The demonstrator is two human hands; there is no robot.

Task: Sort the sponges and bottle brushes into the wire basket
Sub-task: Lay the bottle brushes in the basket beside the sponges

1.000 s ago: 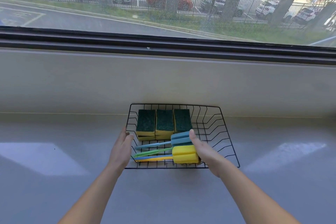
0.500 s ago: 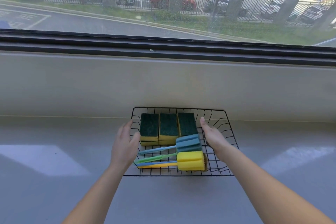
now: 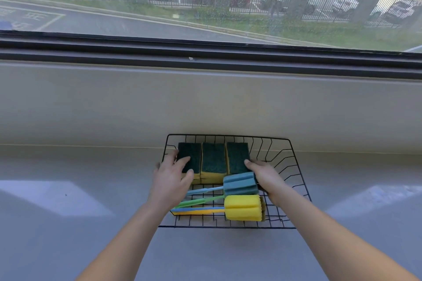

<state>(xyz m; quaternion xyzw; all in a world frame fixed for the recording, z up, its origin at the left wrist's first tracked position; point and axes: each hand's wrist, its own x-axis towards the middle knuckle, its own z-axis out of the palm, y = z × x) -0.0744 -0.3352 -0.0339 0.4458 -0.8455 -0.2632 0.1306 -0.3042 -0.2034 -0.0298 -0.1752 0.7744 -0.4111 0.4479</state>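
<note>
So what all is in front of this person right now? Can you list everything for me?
wire basket: one, black, on the counter below the window
sponges: three, dark green tops over yellow, side by side at the basket's back
bottle brushes: four handles show (light blue, green, blue, yellow), only a blue and a yellow foam head clearly visible, lying across the basket's front
counter: one, grey, under the basket
window: one, dark frame, street, fence and parked cars outside
left hand: one, fingers resting on the leftmost sponge
right hand: one, fingertips touching the rightmost sponge
</note>
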